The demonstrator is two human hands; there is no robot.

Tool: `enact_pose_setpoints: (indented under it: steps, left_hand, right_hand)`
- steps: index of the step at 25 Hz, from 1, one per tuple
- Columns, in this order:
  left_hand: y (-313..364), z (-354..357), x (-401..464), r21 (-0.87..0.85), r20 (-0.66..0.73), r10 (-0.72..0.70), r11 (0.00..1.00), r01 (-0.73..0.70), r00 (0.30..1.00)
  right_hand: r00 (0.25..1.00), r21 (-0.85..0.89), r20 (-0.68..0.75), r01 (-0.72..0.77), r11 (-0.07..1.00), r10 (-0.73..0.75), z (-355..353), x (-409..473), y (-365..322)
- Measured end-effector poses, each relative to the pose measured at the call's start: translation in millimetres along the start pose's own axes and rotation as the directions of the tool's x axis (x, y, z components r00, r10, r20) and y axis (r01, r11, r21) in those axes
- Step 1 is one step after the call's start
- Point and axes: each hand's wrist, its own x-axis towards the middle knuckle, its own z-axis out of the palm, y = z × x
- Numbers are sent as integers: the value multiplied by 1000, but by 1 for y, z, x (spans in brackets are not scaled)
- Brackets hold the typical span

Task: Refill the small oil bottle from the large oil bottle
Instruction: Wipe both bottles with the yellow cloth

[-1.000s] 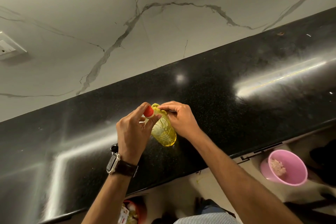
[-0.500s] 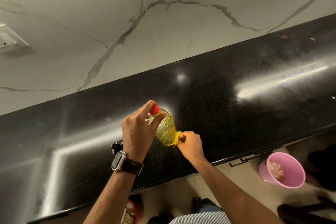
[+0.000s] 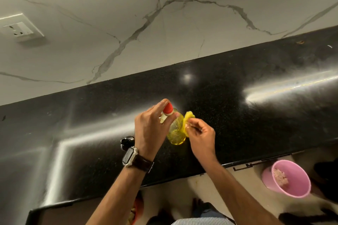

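A clear plastic oil bottle [image 3: 176, 133] full of yellow oil, with a red cap [image 3: 167, 109], stands on the black countertop [image 3: 256, 124]. My left hand [image 3: 150, 129] grips it around the neck, just under the cap. My right hand [image 3: 201, 135] pinches a small yellow cloth [image 3: 187, 120] against the bottle's right side. A small dark glossy object [image 3: 127, 141] sits on the counter just left of my left wrist, partly hidden by it; I cannot tell what it is.
The marble-patterned wall behind the counter carries a white socket [image 3: 20, 29] at the far left. Below the counter's front edge, on the floor at the right, stands a pink bucket [image 3: 297, 173] with scraps inside.
My right hand moved the yellow cloth from the bottle's top down to its base, then up along its right side. My left hand kept its hold on the neck.
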Motion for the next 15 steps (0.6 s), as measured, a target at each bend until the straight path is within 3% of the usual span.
enact_pose_setpoints:
  steps: [3,5,7,10,12,14,15]
  left_hand:
    - [-5,-1,2,0,-9,-1,1000,1,1000]
    - [-4,1,2,-10,3,5,1000,-5,1000]
    - [-2,4,-1,-7,-11,-3,1000,3,1000]
    - [-5,4,-7,-33,-27,-32,999,31,999]
    - [-6,2,-10,-40,-19,-49,998,48,999]
    - [-3,2,-10,-22,-20,-44,999,44,999]
    - [-2,2,-10,-13,-20,-40,999,40,999]
  right_hand:
    - [943,-163,183,308,937,-278,-1,25,-24]
    - [909,-167,247,381,910,-335,2,42,-42]
    - [855,-191,404,428,883,-327,9,63,-59]
    - [629,-385,777,516,765,-33,22,106,-84]
    - [507,-468,844,533,705,177,31,125,-81]
    - [472,-519,831,470,714,294,36,132,-61]
    - [493,-551,807,435,712,324,34,131,-47]
